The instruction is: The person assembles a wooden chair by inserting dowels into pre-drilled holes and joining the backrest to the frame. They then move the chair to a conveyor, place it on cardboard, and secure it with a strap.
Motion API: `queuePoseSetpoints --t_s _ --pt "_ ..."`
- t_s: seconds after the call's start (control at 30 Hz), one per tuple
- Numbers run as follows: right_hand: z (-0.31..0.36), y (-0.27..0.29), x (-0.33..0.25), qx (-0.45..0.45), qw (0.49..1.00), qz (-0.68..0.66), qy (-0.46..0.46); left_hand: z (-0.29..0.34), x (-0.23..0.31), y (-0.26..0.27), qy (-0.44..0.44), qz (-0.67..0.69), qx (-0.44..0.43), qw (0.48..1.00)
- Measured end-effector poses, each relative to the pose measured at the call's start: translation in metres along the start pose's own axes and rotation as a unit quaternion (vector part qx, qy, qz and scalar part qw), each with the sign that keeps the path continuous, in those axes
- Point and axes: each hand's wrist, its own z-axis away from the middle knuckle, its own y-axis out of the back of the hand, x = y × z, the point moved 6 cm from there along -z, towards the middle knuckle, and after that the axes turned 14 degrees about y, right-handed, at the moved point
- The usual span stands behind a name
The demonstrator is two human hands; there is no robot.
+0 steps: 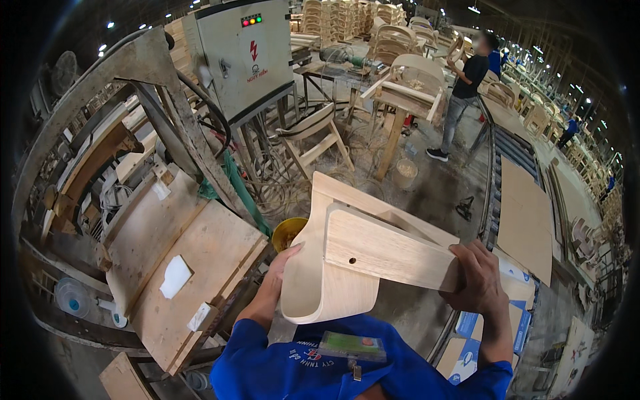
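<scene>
In front of my chest I hold up a pale wooden chair frame [393, 250] with a bent, U-curved back panel at its left and two straight legs running to the right. One dark round hole shows in the nearer leg. My left hand [283, 265] grips the edge of the curved panel; most of its fingers are hidden behind the wood. At the far end of the legs, my right hand [479, 275] is wrapped around the nearer leg's tip. The frame is tilted and rests on nothing that I can see.
Left of me stands a machine with a worn wooden bed [193, 267]. A grey electrical cabinet [245, 63] rises behind it. A yellow bucket [288, 232] sits beyond my left hand. At right runs a roller conveyor [510, 143] bearing cardboard [523, 213]. A person [467, 87] stands farther off.
</scene>
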Motion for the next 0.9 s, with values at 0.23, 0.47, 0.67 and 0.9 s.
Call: queuePoseSetpoints --t_s 0.23,0.47,0.67,0.9 --pt "-0.008 -0.002 -0.003 -0.014 1.0 0.017 0.009 -0.114 -0.031 0.045 0.079 0.157 -0.176 0.968" --pt "-0.008 -0.002 -0.003 -0.031 0.999 0.034 -0.017 -0.144 -0.032 0.039 0.128 0.149 -0.195 0.961" --pt "-0.024 -0.001 -0.005 -0.052 0.997 0.04 -0.036 -0.154 -0.033 0.034 0.136 0.11 -0.209 0.962" --pt "-0.025 -0.002 -0.008 -0.084 0.993 0.067 -0.058 -0.167 -0.047 0.024 0.129 0.018 -0.172 0.977"
